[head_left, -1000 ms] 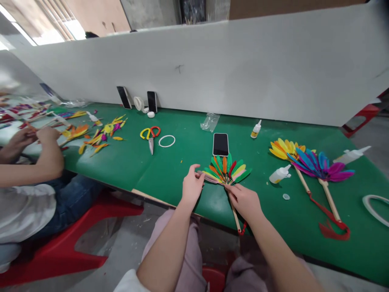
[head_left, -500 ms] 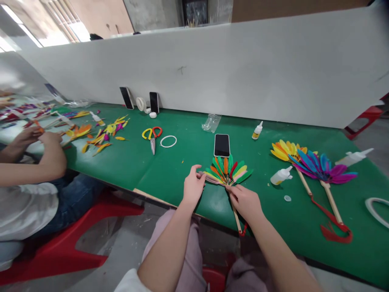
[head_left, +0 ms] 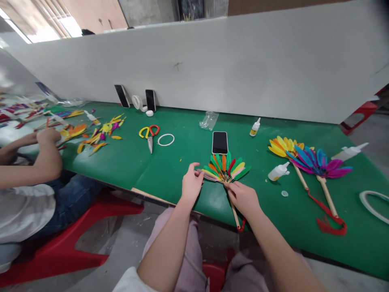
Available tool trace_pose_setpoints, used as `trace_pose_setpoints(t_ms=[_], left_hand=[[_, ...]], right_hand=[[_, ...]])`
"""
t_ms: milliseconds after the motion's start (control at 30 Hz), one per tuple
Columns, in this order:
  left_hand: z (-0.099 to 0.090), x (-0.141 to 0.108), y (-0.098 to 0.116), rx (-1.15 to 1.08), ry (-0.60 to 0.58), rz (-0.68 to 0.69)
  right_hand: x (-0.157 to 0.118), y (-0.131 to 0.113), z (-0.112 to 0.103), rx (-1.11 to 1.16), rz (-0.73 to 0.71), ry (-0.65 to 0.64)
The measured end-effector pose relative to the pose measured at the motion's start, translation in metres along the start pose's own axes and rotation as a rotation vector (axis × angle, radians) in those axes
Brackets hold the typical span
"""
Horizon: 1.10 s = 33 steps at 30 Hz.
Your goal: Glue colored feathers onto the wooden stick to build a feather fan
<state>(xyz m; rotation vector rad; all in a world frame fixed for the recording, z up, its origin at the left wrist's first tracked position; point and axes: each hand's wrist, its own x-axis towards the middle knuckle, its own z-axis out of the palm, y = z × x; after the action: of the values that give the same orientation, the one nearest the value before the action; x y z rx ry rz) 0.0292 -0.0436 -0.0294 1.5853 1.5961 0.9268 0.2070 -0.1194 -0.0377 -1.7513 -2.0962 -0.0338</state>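
A feather fan (head_left: 226,166) with green, orange, red, yellow and pink feathers lies at the table's near edge, its wooden handle and red cord pointing toward me. My right hand (head_left: 243,196) is closed around the base where the feathers meet the handle. At the fan's left side, my left hand (head_left: 193,182) pinches the tip of a pale pink feather between thumb and fingers. Just beyond the fan lies a smartphone (head_left: 220,142). An open white glue bottle (head_left: 278,172) lies to the right, with a small round cap (head_left: 285,194) near it.
Two finished-looking fans, one yellow (head_left: 282,147) and one blue and purple (head_left: 322,164), lie at right. Another glue bottle (head_left: 255,127), scissors (head_left: 150,138) and a white ring (head_left: 165,140) are on the green table. A co-worker's arms (head_left: 45,150) and loose feathers (head_left: 103,132) are at left.
The whole view has shifted slightly. Both hands keep nearly the same hold on the fan. The co-worker's hands at left have moved a little.
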Motion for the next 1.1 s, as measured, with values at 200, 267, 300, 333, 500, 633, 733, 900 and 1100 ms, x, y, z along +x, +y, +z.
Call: trace_pose_setpoints(t_ms=[200,267,300,333,500,633,733,900,1100], left_hand=[[-0.0002,0.0005,-0.0017,0.000,-0.004,0.012],[-0.0001,0.0005,-0.0021,0.001,-0.001,0.012],[0.0000,0.0005,-0.0022,0.000,0.001,0.011],[0.0002,0.0005,-0.0023,-0.001,0.002,0.011],[0.0010,0.0005,-0.0022,-0.008,0.003,0.000],[0.0011,0.0003,-0.0014,-0.026,-0.007,-0.020],[0.0008,0.0001,-0.0006,-0.038,-0.012,-0.031],[0.0012,0.0006,-0.0019,-0.037,-0.010,-0.028],[0.0014,0.0006,-0.0026,-0.052,-0.026,-0.019]], right_hand=[[0.0004,-0.0001,0.0001,0.003,0.003,-0.007],[0.0003,-0.0002,0.0000,0.004,0.004,-0.004],[0.0002,-0.0002,0.0000,0.005,0.004,-0.003],[0.0001,-0.0003,0.0000,0.007,0.004,-0.003],[0.0003,-0.0005,-0.0003,0.013,0.004,-0.006],[0.0007,-0.0006,-0.0009,0.016,0.005,-0.007],[0.0006,-0.0005,-0.0013,0.015,0.005,-0.001],[0.0004,0.0002,-0.0010,0.021,0.006,-0.008],[0.0016,-0.0009,-0.0024,0.025,0.012,-0.037]])
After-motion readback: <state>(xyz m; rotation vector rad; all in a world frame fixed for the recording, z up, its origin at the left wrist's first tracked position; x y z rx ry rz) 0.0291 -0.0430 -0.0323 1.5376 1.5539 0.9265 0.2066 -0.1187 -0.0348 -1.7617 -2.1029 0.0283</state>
